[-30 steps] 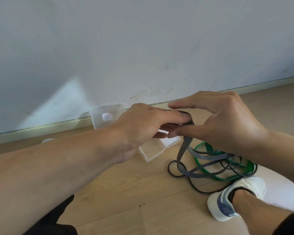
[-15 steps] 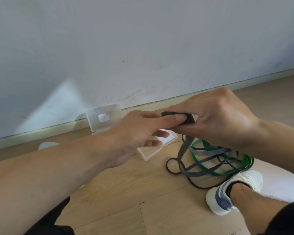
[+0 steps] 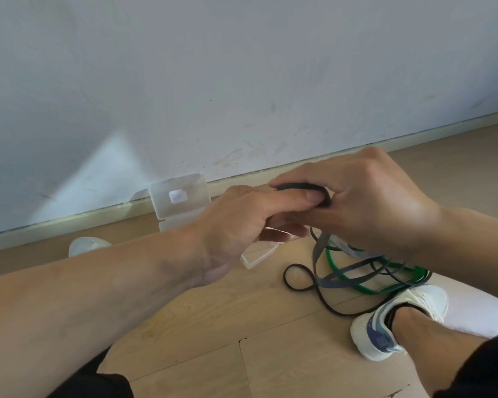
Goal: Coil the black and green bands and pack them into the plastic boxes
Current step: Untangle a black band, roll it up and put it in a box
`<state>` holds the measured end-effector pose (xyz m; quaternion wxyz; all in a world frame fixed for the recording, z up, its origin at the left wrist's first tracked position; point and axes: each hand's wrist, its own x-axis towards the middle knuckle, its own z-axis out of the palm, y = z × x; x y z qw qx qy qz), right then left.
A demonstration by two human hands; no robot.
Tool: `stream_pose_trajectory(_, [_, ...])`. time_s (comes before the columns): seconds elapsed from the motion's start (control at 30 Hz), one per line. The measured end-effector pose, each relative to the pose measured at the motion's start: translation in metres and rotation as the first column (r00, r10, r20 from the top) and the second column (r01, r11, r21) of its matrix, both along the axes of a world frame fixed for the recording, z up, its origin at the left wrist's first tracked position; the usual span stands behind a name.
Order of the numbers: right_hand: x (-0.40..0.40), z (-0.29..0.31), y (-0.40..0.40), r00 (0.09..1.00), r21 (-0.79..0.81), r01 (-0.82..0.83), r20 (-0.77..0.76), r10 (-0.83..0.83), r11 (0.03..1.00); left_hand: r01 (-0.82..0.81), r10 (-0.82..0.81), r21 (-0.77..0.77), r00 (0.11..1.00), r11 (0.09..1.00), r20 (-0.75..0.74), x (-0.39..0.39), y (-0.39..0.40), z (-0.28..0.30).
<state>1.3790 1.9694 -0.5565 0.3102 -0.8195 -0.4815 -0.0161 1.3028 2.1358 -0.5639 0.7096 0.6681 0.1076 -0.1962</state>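
Note:
My left hand (image 3: 242,225) and my right hand (image 3: 368,202) meet above the floor, both pinching a small coil of the black band (image 3: 299,186). My left thumb lies across the coil. The rest of the black band (image 3: 299,288) trails down to the floor in loose loops. A green band (image 3: 357,285) lies tangled under it by my right shoe. An open clear plastic box (image 3: 259,258) sits on the floor beneath my hands, partly hidden. Its lid (image 3: 181,199) stands up near the wall.
My right shoe (image 3: 394,320) rests on the wooden floor beside the bands; the toe of my left shoe (image 3: 87,245) shows past my left forearm. A grey wall and skirting board (image 3: 414,139) run close behind. A white cushion or mat (image 3: 477,308) lies at right.
The coil between my hands has grown flatter and wider, and my left thumb has slid along over it. Both hands have shifted slightly right and the loose band on the floor has shortened.

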Motion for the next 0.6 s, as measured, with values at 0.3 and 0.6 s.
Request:
stream_pose_trajectory(0.3, [0.004, 0.0, 0.001, 0.966, -0.243, -0.023, 0.246, 0.085, 0.97, -0.114, 0.12, 0.212, 0.993, 0.971, -0.018, -0.005, -0.003, -0.005])
stream_pose_trajectory(0.6, [-0.013, 0.001, 0.006, 0.992, 0.075, 0.076, -0.109, -0.067, 0.994, -0.046, 0.039, 0.088, 0.996, 0.995, 0.079, -0.008, 0.007, -0.005])
